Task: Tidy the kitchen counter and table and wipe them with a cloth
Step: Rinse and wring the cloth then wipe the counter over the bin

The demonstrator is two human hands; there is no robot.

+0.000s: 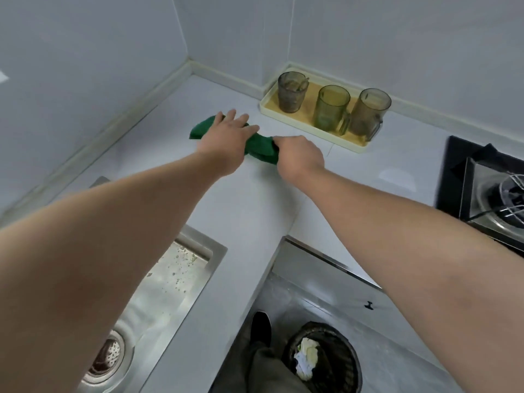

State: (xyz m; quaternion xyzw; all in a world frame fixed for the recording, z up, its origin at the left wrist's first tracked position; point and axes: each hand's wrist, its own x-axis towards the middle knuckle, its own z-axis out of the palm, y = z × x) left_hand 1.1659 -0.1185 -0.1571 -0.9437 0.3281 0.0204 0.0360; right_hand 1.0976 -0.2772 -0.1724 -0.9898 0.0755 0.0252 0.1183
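One crumpled green cloth [259, 150] is lying on the white kitchen counter [249, 199] near the corner. Two hands are on it. The left hand [226, 137] is pressing it flat with straight, spread fingers, and the right hand [300, 156] is gripping its near end in curled fingers. Close on the right, three tinted translucent mugs [331, 109] are standing upright on one cream rectangular tray [283, 116], hemming in that side. One steel sink [181, 279] is lying left, one black gas hob [453, 171] right, and one dark woven bin [348, 361] is standing below.

Green cloth [259, 148], cream tray [309, 131], white counter [255, 199].
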